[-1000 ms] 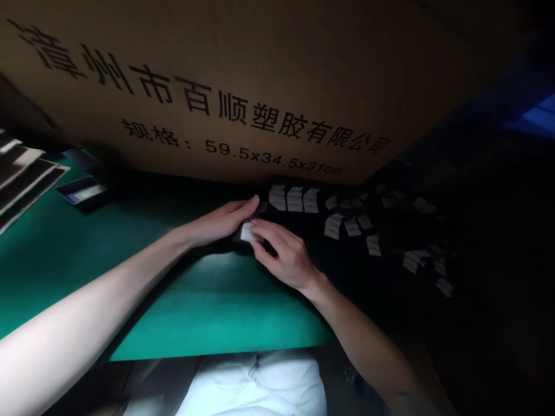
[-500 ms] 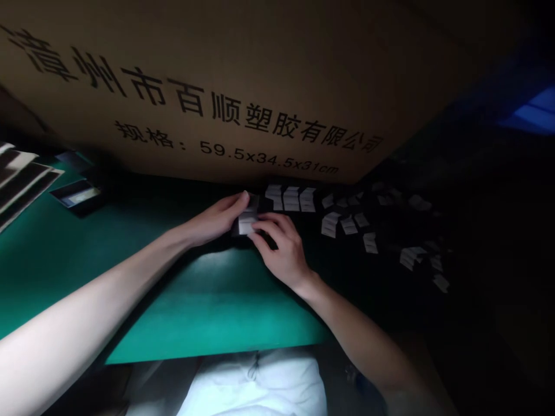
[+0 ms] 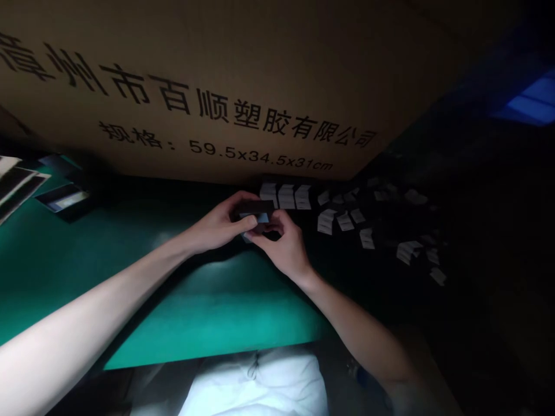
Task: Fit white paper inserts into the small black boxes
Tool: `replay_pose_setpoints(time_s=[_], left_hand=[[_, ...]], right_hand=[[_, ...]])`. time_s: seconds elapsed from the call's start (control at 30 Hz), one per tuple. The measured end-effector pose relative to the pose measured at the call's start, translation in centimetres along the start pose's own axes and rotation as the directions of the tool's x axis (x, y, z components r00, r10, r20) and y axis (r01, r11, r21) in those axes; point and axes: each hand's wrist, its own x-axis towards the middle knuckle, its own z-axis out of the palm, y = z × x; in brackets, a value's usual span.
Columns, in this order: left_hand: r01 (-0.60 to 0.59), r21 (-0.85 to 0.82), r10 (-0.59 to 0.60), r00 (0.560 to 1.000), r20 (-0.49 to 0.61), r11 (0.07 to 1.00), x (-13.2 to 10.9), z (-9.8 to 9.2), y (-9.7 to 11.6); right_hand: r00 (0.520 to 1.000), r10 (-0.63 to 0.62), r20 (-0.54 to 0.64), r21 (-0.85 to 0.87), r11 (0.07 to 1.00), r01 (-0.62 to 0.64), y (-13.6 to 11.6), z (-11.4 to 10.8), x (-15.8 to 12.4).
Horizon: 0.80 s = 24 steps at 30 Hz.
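Note:
My left hand (image 3: 221, 225) and my right hand (image 3: 281, 245) meet over the far edge of a green mat (image 3: 208, 312). Between their fingertips they pinch a small dark box (image 3: 255, 211) with a pale blue face showing underneath. Both hands are closed on it, thumbs and fingers curled round its sides. Just beyond the hands, small white paper slips (image 3: 286, 196) lie in short stacks on a dark surface.
A large brown cardboard carton (image 3: 243, 75) with black printed characters stands right behind the hands. More white slips (image 3: 407, 251) are scattered to the right on the dark table. At far left lie a small open dark box (image 3: 63, 199) and flat dark cards (image 3: 17, 185).
The white slip held against the mat is no longer seen. Both hands have lifted slightly and now hold a dark box turned up between the fingers.

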Motion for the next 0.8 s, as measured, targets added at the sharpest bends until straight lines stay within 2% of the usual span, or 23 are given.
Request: replay_pose_setpoints(time_s=[0.27, 0.47, 0.63, 0.8], left_hand=[[0.012, -0.008, -0.013, 1.000, -0.014, 1.000, -0.1, 0.1, 0.6], [0.015, -0.042, -0.014, 1.000, 0.013, 0.999, -0.2, 0.0, 0.6], [0.007, -0.049, -0.006, 1.000, 0.031, 0.999, -0.1, -0.2, 0.4], [0.014, -0.036, -0.012, 0.999, 0.045, 0.999, 0.0, -0.4, 0.3]], right_hand=[[0.999, 0.047, -0.024, 0.094, 0.995, -0.044, 0.5, 0.2, 0.2], [0.998, -0.048, -0.039, 0.046, 0.998, 0.050, 1.9, 0.3, 0.2], [0.994, -0.102, 0.034, -0.037, 0.994, 0.103, 2.5, -0.3, 0.3], [0.970, -0.202, 0.136, -0.044, 0.977, 0.210, 2.3, -1.2, 0.6]])
